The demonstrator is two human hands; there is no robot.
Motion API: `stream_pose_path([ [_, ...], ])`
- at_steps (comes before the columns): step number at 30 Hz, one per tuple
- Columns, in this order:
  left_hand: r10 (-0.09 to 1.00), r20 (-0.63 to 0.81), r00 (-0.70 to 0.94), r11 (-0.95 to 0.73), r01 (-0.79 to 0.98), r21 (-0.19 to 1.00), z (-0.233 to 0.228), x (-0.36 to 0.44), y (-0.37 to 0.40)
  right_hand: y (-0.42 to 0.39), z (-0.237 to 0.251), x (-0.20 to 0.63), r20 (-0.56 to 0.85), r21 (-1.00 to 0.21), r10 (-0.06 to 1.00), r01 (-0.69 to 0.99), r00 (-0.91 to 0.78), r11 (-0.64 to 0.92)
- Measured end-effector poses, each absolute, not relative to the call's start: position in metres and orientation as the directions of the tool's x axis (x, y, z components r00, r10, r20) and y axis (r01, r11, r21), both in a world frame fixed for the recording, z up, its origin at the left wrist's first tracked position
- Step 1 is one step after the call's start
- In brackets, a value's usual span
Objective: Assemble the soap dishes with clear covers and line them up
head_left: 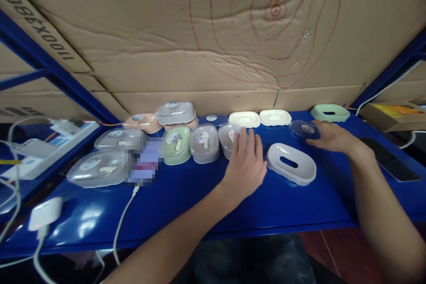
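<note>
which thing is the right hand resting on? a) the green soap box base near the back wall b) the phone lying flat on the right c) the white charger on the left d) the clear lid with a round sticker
d: the right hand lies with its fingertips on the clear lid on the blue table, just behind the white soap box base; the green base sits apart, further back.

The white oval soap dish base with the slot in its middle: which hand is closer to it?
Left. The left hand lies right beside the white oval soap dish base, at its left edge; the right hand rests farther back, on a clear lid.
</note>
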State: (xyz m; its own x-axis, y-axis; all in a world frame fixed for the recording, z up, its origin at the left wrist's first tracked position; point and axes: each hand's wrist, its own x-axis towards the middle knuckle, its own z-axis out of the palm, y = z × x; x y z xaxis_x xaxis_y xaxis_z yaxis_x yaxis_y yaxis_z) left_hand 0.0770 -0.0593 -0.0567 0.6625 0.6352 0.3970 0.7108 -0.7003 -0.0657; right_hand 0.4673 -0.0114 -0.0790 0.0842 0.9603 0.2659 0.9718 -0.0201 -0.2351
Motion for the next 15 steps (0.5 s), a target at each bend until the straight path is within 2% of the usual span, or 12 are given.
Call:
stream_pose_path([
  [3,0.407,0.397,0.823,-0.885,0.462,-0.052,-0.058,0.078,-0.062,-0.01,-0.07,0.452,0.271,-0.169,0.961,0.986,0.047,-0.001],
  [6,0.245,0.383,0.891,-0.955,0.289,-0.061,-0.065,0.082,-0.065,0.002,-0.067,0.421,0.285,-0.07,0.949,0.985,-0.131,0.157],
  [9,0.202,0.374,0.905,-0.958,0.261,-0.116,-0.07,0.083,-0.063,0.017,-0.071,0.395,0.254,-0.002,0.939,0.971,-0.23,0.238],
  [15,0.175,0.365,0.914,-0.946,0.258,-0.194,-0.064,0.078,-0.057,0.024,-0.075,0.387,0.277,-0.003,0.928,0.966,-0.248,0.259],
])
